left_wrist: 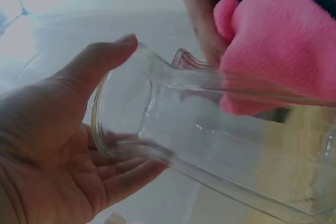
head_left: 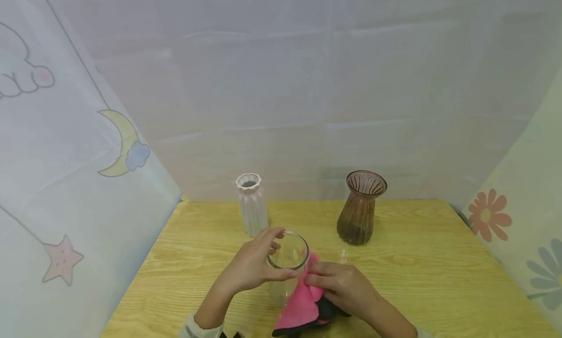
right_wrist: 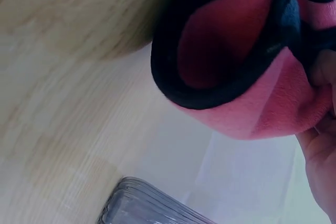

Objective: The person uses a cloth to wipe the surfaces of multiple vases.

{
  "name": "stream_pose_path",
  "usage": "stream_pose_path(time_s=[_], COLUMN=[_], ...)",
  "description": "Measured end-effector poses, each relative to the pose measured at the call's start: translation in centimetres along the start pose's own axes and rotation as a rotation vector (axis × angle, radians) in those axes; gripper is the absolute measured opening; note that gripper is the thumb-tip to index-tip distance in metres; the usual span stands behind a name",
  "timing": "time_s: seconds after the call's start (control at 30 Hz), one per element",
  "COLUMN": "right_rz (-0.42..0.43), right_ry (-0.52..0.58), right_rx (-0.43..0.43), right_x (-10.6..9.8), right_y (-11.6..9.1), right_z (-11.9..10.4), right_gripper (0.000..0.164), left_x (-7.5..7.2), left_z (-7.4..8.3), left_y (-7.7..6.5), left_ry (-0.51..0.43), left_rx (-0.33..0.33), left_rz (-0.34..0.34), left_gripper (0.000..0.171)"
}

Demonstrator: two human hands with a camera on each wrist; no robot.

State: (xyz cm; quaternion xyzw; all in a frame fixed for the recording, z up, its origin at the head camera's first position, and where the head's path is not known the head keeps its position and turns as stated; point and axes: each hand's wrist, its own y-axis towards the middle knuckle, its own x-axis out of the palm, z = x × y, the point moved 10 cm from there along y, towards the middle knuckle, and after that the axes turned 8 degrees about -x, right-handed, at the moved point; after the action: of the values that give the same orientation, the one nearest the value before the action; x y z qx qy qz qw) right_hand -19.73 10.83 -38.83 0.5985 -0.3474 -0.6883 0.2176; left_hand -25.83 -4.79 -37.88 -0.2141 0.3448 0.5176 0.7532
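A clear glass vase [left_wrist: 210, 124] with a flared rim stands at the front of the table. My left hand [head_left: 256, 262] grips it around the rim, thumb on the near side and fingers on the far side. Bunched in my right hand [head_left: 344, 284] is a pink cloth [head_left: 303, 304] with dark edging, pinched between thumb and fingers. The cloth lies against the vase's right side, and its lower part hangs in loose folds. In the right wrist view the cloth [right_wrist: 262, 103] curls into an open fold beside the fingers.
A white ribbed vase [head_left: 253, 208] stands behind my left hand. Farther right is a brownish-purple ribbed glass vase [head_left: 357, 221] with a wide mouth. The wooden table [head_left: 421, 260] ends at a pale sheet [head_left: 290, 109] behind. Small dark pieces [head_left: 237, 335] show at the front edge.
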Motion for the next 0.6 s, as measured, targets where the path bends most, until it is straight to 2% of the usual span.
stream_pose_path(time_s=[0.1,0.13,0.27,0.47,0.53,0.6], right_rz=[-0.053,-0.075,-0.169,-0.307,-0.31,-0.26], right_ry=[0.029,0.033,0.03,0.039,0.039,0.033], right_rx=[0.008,0.006,-0.001,0.036,0.048,0.061], right_x=[0.5,0.8,1.7,2.8,2.7,1.8], right_y=[-0.3,-0.3,-0.7,-1.6,-1.7,-1.5], right_z=[0.0,0.0,-0.3,-0.1,-0.1,0.0], right_gripper=[0.016,0.014,0.032,0.03,0.031,0.034], left_x=[0.0,0.1,0.2,0.6,0.8,0.9], left_z=[-0.1,-0.1,-0.1,-0.1,-0.4,-0.3], left_y=[0.3,0.3,0.6,1.1,1.0,0.8], left_ry=[-0.053,-0.064,-0.094,-0.163,-0.187,-0.218], left_rx=[0.03,0.043,0.099,0.164,0.157,0.143], left_rz=[-0.067,-0.087,-0.153,-0.211,-0.212,-0.202], left_gripper=[0.091,0.091,0.088,0.085,0.088,0.092])
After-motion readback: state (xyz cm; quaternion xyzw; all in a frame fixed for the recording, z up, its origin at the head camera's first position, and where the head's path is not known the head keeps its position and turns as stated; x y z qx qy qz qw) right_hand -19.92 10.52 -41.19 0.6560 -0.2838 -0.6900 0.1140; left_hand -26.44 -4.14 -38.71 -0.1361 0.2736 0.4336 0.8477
